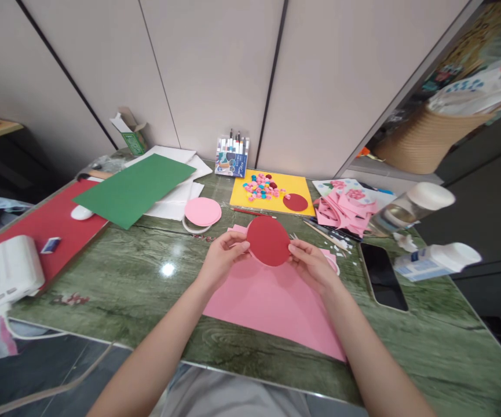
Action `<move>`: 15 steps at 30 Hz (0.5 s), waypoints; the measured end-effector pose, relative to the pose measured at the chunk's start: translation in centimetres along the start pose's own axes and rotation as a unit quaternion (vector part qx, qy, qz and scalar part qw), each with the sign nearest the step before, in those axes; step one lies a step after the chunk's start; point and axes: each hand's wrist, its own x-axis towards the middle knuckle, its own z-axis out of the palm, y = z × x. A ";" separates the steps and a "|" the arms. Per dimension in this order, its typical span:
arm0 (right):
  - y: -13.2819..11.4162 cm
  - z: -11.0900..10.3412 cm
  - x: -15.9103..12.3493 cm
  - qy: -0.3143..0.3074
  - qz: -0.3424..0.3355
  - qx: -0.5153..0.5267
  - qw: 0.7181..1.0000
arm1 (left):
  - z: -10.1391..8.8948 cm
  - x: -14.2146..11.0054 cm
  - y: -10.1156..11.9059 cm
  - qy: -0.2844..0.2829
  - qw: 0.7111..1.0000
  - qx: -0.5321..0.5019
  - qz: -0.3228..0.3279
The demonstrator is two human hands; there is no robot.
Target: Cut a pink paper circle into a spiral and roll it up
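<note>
A red paper circle is held up between my two hands, with a thin pink edge showing along its lower rim. My left hand pinches its left side between thumb and fingers. On the opposite side, my right hand grips the edge the same way. Beneath them lies a pink paper sheet on the green marbled table. To the left rest pink paper circles on a white ring-shaped thing. Another red circle lies on a yellow sheet beside a pile of small coloured balls.
Pink paper scraps, a phone, a clear jar and a white bottle stand or lie to the right. Leftward are a green sheet, a red sheet and a white power bank. Markers stand at the back.
</note>
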 end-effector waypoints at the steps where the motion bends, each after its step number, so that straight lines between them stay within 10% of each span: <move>1: 0.0 0.0 0.0 -0.003 0.005 0.003 1.000 | 0.0 0.0 0.0 -0.001 1.000 -0.007 -0.003; 15: 0.2 0.9 -0.4 -0.016 0.038 0.029 0.999 | -0.3 0.1 -0.2 -0.026 0.999 -0.045 -0.015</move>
